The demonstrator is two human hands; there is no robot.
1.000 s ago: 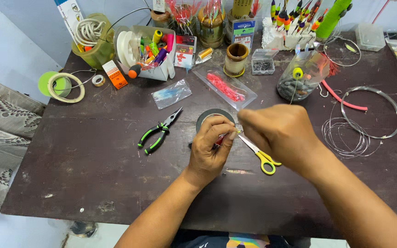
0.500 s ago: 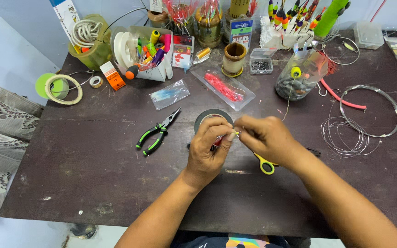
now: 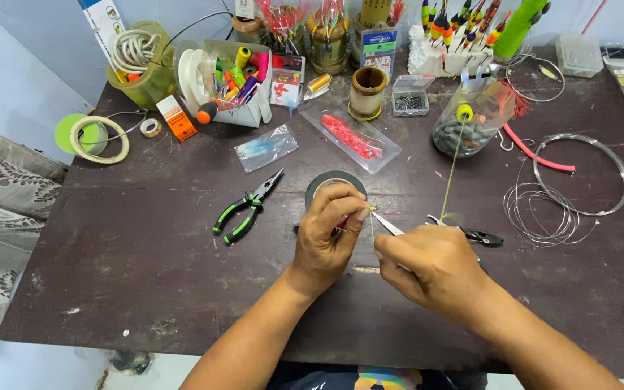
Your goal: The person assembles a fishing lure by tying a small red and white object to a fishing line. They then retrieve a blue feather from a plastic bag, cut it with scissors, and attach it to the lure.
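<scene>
While the left hand [image 3: 330, 235] still pinches a small red item over the tape roll [image 3: 334, 180], the right hand [image 3: 427, 263], clenched on scissors [image 3: 399, 230], has drawn back; green pliers [image 3: 245, 208] unmoved on surface [image 3: 146, 274].

green-handled pliers [image 3: 245, 210] | wire coil [image 3: 581, 174] | tape ring [image 3: 100, 139] | glass jar [image 3: 470, 119]

Dark brown counter [image 3: 146, 289] — worn, pale-flecked. Pliers [image 3: 245, 208] have green-and-black handles; the tape roll [image 3: 326, 180] is black; the tube [image 3: 536, 154] pink; the beads [image 3: 348, 136] red — the cloth [image 3: 1, 238] grey, leaf-patterned.
</scene>
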